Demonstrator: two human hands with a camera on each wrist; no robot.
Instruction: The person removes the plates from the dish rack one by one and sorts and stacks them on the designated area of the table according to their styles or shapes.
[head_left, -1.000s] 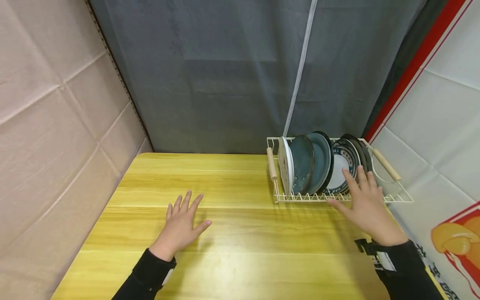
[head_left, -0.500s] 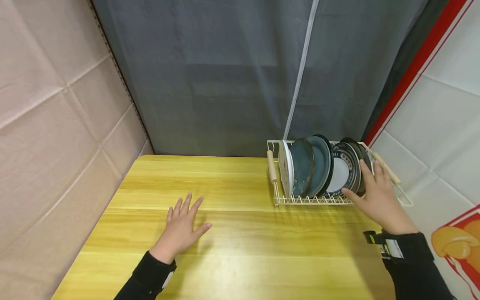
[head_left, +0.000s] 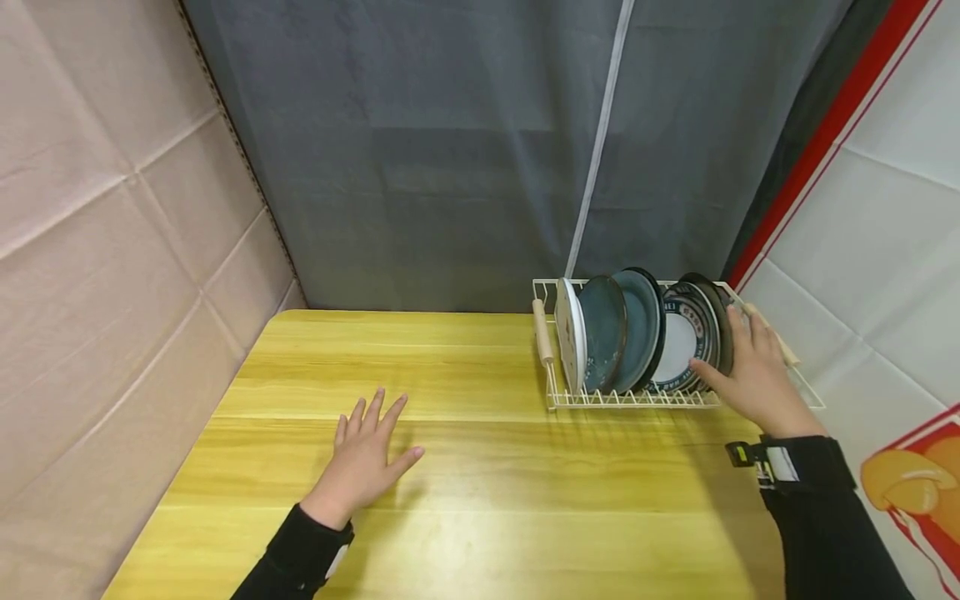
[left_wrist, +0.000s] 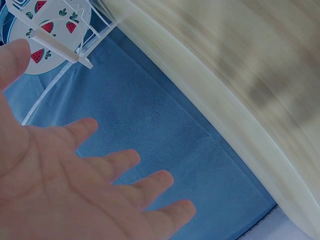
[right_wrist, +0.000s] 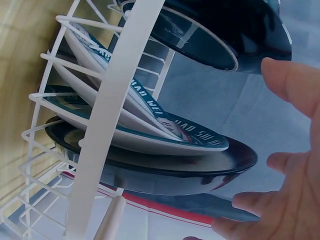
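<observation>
Toward the right end of the cream wire rack (head_left: 630,404) on the yellow wood-grain desk (head_left: 465,475), I see the spread, empty right hand (head_left: 759,385) near dark round glossy plates (head_left: 715,300) whose close-leaning rims could knock together if nudged, the left hand (head_left: 358,467) well apart, also spread, holding nothing.

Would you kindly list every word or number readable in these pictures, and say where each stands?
"HAO WEI", first letter unclear: dark-rimmed round white plate, upper in the right wrist view.
"HAO SHI", following letters unclear: matching round white plate below it in that view.
All other rim lettering: too blurred to read.
</observation>
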